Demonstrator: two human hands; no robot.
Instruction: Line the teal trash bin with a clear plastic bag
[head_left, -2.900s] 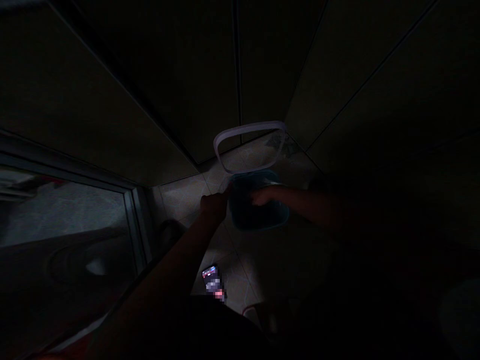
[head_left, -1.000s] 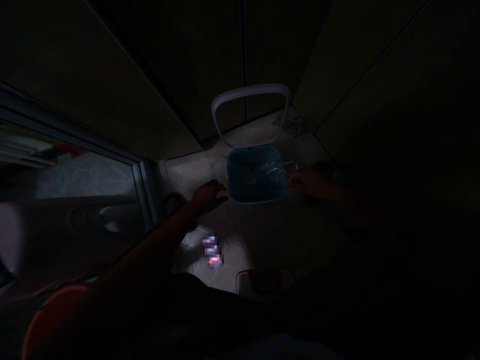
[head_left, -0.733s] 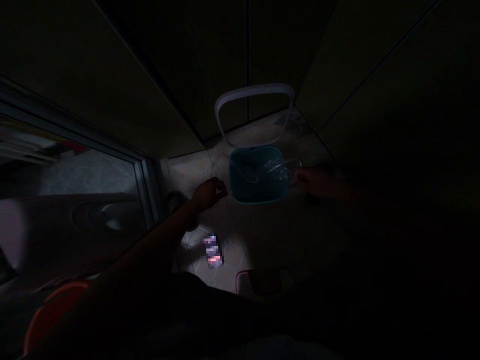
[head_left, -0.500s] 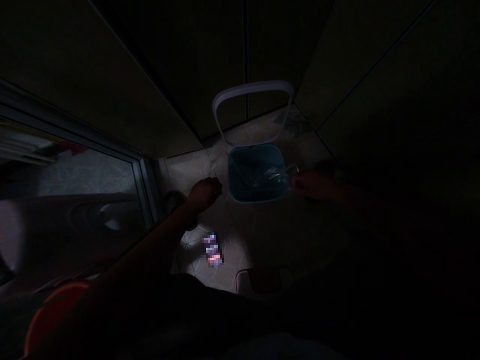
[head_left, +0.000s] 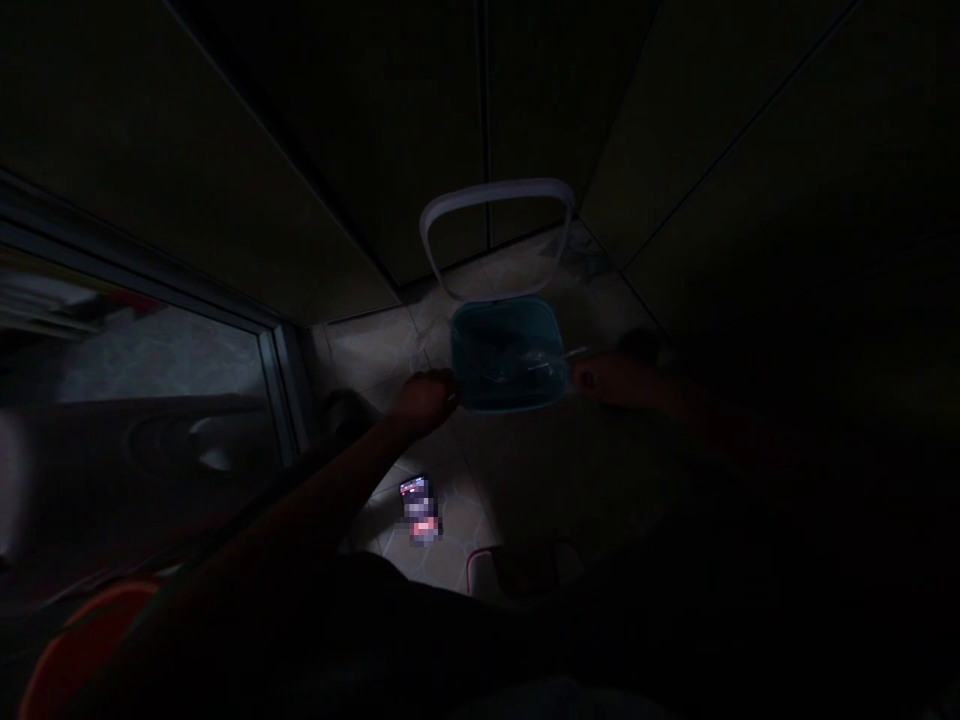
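Observation:
A teal plastic bin (head_left: 506, 355) stands on the tiled floor, seen from above, with clear plastic film (head_left: 529, 365) inside it. Behind it rises a clear lid with a pale rim (head_left: 496, 190). My left hand (head_left: 424, 402) lies against the bin's left edge, its fingers curled. My right hand (head_left: 607, 378) is dim, just off the bin's right edge, near a thin strip of the clear plastic (head_left: 577, 353). Darkness hides whether that hand holds the strip.
A phone (head_left: 418, 510) lies on the floor tiles (head_left: 472, 500) below the bin. Nearby stands a low red-edged object (head_left: 517, 570). Dark panels (head_left: 225, 170) rise behind, a glass-paned door frame (head_left: 277, 400) runs along the left, and an orange object (head_left: 82, 650) sits at lower left.
My left hand has moved right and now meets the bin's edge. My right hand has moved slightly left. The clear plastic sits lower in the bin, and the view has shifted slightly.

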